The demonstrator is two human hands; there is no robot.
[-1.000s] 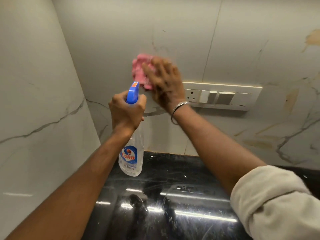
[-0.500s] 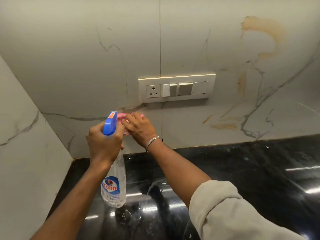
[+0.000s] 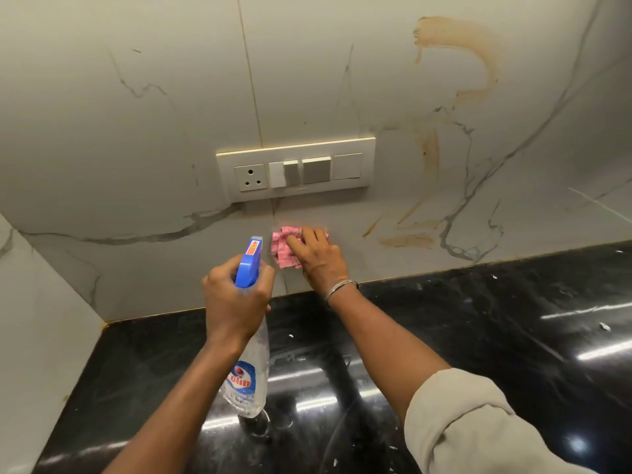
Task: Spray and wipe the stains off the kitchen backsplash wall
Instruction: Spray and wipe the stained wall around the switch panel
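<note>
Your right hand (image 3: 316, 256) reaches forward, fingers spread flat, pressing the pink cloth (image 3: 284, 248) against the backsplash wall (image 3: 136, 131) just below the switch panel (image 3: 297, 170). Your left hand (image 3: 236, 299) is clenched round the spray bottle (image 3: 247, 384) neck, held upright above the black counter (image 3: 478, 336). Brown stains (image 3: 455, 56) mark the wall to the right.

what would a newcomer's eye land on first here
A curved brown stain arcs across the white marble backsplash, upper right of the cream switch panel. Below that panel, the right hand presses a pink checked cloth to the wall while the left hand grips a blue-topped clear spray bottle.
</note>
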